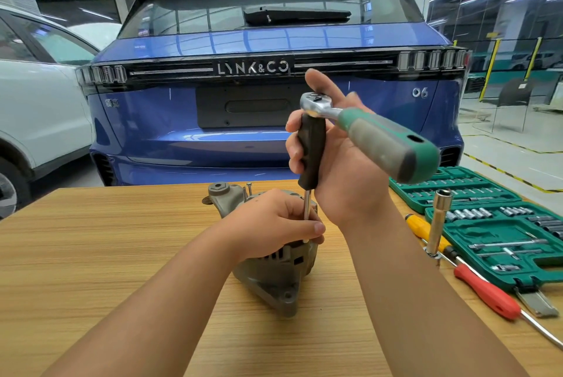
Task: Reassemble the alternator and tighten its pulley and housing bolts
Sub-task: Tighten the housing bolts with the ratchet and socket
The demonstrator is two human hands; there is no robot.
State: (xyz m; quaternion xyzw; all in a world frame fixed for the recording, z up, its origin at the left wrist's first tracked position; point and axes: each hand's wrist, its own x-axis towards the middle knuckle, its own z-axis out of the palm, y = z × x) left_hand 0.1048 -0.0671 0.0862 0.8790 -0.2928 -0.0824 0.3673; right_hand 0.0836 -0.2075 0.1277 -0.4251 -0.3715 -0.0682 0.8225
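Note:
A grey alternator point(275, 277) stands on the wooden table point(106, 248), a bolt sticking up at its far side. My left hand point(274, 221) rests on top of the housing and pinches the thin steel shaft of a driver. My right hand point(341, 163) wraps the driver's black handle point(311, 151), held upright above the alternator. A ratchet wrench sits on the handle's top end, its chrome head point(315, 104) up by my thumb and its green and grey grip point(393, 148) pointing right and toward me.
An open green socket set case point(499, 224) lies at the table's right. Beside it are a yellow screwdriver point(422, 229), a red screwdriver point(487, 293) and an upright long socket point(438, 221). A blue car point(259, 102) stands just beyond the table, a white car point(36, 96) at left.

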